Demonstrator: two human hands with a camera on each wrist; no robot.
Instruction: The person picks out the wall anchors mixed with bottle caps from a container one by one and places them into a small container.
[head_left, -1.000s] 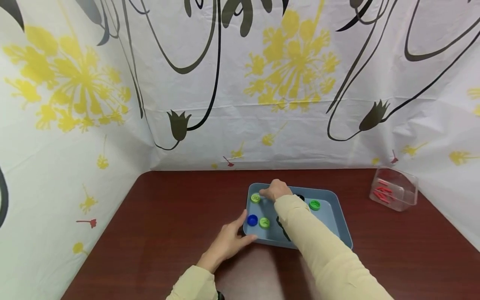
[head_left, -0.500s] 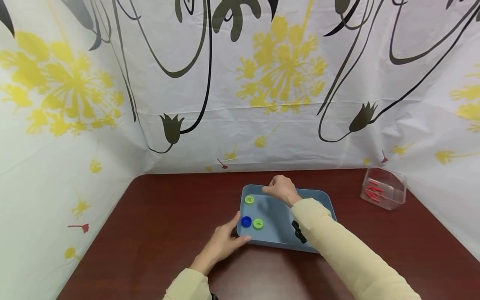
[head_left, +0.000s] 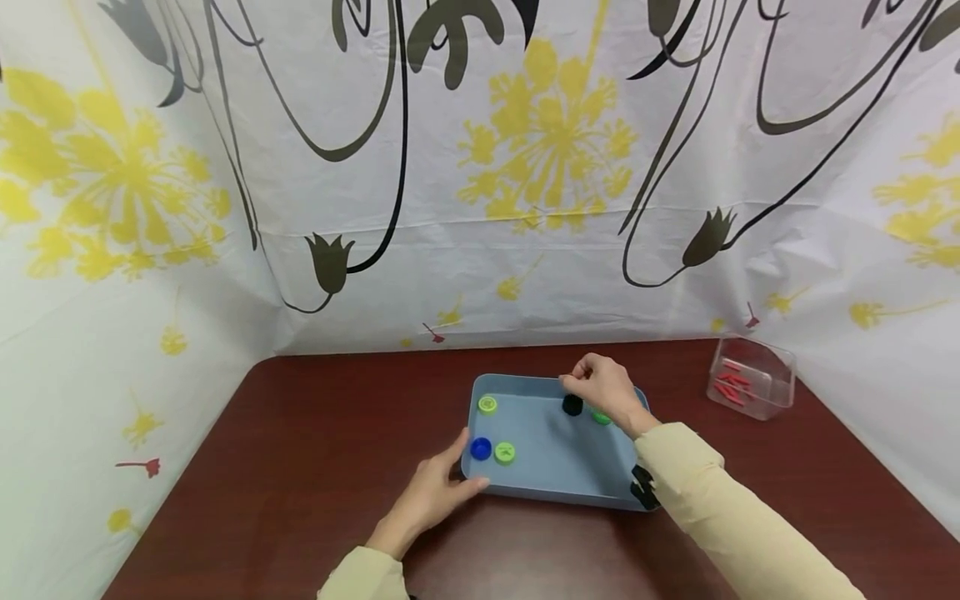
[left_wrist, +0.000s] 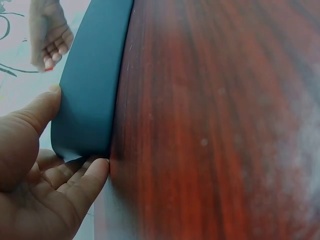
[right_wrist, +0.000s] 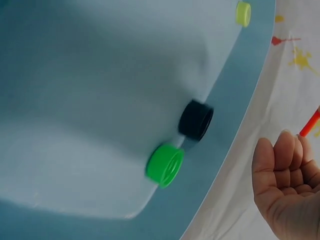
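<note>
A shallow blue-grey tray (head_left: 555, 450) lies on the dark wooden table. My left hand (head_left: 429, 500) holds its near left corner, thumb and fingers spread either side; the left wrist view shows fingers curled at the tray corner (left_wrist: 90, 115). My right hand (head_left: 603, 387) is raised over the tray's back edge, above the black cap (head_left: 572, 405). It pinches a thin red stick (right_wrist: 311, 122). Bottle caps in the tray are a green one (head_left: 602, 417), partly hidden by that hand, a blue one (head_left: 481, 448), and light green ones (head_left: 487, 404) at back left and front left.
A clear plastic box (head_left: 752, 379) with several red sticks (head_left: 731, 383) stands tilted at the back right of the table (head_left: 360, 450). Patterned white cloth (head_left: 450, 275) hangs behind and at both sides.
My right hand has moved right along the tray's back edge, from near the light green cap to above the black cap, which now shows fully. My left hand stays at the corner.
</note>
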